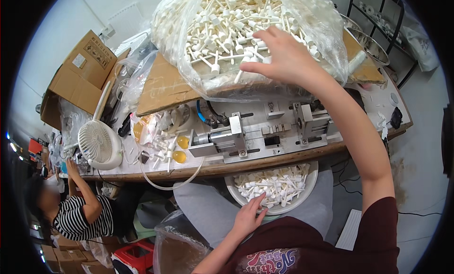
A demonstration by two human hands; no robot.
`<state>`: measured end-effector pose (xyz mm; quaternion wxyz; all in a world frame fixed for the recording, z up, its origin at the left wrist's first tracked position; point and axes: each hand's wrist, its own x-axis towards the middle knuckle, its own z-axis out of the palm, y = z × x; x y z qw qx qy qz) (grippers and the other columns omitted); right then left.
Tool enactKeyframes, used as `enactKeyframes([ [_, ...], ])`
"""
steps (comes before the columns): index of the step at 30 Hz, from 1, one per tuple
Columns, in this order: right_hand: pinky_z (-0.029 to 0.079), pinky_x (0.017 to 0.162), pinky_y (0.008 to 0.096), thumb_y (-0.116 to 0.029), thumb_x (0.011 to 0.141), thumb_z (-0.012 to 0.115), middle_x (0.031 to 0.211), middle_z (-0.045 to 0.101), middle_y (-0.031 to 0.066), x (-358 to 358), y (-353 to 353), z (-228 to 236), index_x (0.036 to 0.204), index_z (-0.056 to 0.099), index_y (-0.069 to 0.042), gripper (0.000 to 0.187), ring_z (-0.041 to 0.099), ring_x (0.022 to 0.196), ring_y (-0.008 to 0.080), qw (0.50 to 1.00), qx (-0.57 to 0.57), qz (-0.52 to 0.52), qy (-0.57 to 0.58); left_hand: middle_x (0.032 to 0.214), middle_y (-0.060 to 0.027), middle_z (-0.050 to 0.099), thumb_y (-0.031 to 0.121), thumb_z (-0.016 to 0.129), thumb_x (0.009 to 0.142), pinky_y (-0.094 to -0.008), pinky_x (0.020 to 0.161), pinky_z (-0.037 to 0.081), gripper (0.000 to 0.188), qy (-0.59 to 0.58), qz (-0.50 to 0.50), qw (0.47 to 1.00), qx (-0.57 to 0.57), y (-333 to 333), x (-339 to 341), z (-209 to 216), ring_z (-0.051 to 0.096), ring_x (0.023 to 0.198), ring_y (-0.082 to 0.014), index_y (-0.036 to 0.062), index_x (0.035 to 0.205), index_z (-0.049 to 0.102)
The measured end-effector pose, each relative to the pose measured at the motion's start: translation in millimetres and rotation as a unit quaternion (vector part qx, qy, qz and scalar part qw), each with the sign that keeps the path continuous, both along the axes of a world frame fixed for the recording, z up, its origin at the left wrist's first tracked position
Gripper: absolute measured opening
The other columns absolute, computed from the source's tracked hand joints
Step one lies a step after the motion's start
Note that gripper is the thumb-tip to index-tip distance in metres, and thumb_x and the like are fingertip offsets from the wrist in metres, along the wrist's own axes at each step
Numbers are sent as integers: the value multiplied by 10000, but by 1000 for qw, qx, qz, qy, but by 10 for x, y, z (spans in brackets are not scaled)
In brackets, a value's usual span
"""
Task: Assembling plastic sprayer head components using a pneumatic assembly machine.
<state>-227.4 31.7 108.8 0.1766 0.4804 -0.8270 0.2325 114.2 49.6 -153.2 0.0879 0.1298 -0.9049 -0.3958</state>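
Right hand (289, 61): thumb & fingers apart over white pieces (215, 67) in the open bag (166, 30); prob. best to dip in lightly, lift by stems, w/o snagging film.
Left hand (247, 219): at bowl (313, 179) rim; can't tell if gripping.
Pieces: smooth, plasticky, thin stem + stubby round head (tangle-prone, I'd guess).
Bag: clear, crinkly.
Bowl: round, pale, pcs. inside.

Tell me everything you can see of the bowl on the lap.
The bowl is round, wide and off-white, with a smooth rim; it looks like plastic. It sits mouth up on the lap, between grey trouser legs, below the table edge. White stick-like pieces fill much of it. The left hand reaches over its near rim; its underside is hidden.
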Motion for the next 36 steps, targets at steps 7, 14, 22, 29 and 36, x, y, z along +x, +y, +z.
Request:
enactKeyframes([
  [7, 480, 980, 475, -545, 785, 635, 1266, 555, 217, -100, -524, -108, 1346, 528, -96, 727, 565, 1179, 369, 981, 170, -47, -78, 1030, -85, 641, 149, 719, 865, -348, 674, 550, 608, 33, 12, 999, 5, -12, 38, -77, 679, 783, -221, 106, 1428, 494],
  [14, 497, 893, 426, -147, 815, 621, 1088, 634, 188, -385, -392, -212, 1182, 618, -81, 373, 621, 1039, 333, 992, 72, 39, -99, 1113, -103, 673, 108, 740, 842, -335, 721, 563, 599, 23, -2, 1000, 6, -6, -7, -53, 705, 808, -193, 77, 1395, 510],
  [22, 525, 872, 405, -120, 826, 630, 996, 681, 177, -645, -212, -207, 1132, 676, -66, 315, 669, 950, 324, 989, -36, 94, -109, 1094, -110, 676, 100, 738, 842, -332, 715, 565, 594, 27, -9, 999, -14, -2, -11, -15, 705, 801, -202, 61, 1391, 516],
  [29, 504, 886, 403, -293, 866, 704, 979, 656, 128, -600, 2, -220, 1229, 621, -89, 425, 641, 938, 289, 993, -9, 116, 19, 1067, -120, 673, 99, 725, 854, -344, 729, 562, 590, 24, -14, 1000, -14, 8, -12, 54, 704, 807, -218, 49, 1400, 507],
  [36, 494, 874, 402, -419, 876, 661, 1054, 629, 171, -436, 144, -127, 1239, 595, -64, 512, 633, 1006, 325, 985, 113, -5, -131, 997, -87, 648, 140, 715, 871, -340, 659, 544, 601, 42, -19, 999, -21, 13, -31, 14, 670, 753, -216, 80, 1426, 494],
])
